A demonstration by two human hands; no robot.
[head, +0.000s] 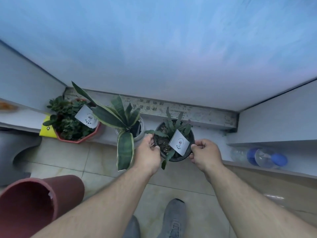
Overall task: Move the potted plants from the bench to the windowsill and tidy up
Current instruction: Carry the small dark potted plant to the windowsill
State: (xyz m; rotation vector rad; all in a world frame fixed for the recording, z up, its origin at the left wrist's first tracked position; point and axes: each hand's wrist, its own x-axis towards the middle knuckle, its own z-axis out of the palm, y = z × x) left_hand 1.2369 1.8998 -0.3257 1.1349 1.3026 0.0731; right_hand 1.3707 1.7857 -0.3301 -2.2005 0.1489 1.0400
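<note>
Both hands pinch opposite rims of the round black plastic pot (174, 143), left hand (148, 156) at nine o'clock, right hand (204, 154) at three, probably to keep it level at the pale windowsill (211, 134). It holds dark soil, a spiky green plant and a white card (179, 142). At its nine o'clock stand a white pot of striped blades (122, 115) and a red octagonal pot of leafy greens (68, 119).

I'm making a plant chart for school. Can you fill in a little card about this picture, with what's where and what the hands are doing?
Place: windowsill
Held pot: black pot, white tag inside
Left hand: grips the pot's left rim
Right hand: grips the pot's right rim
Middle: snake plant in white pot
Far left: red pot, leafy plant, white tag
</note>
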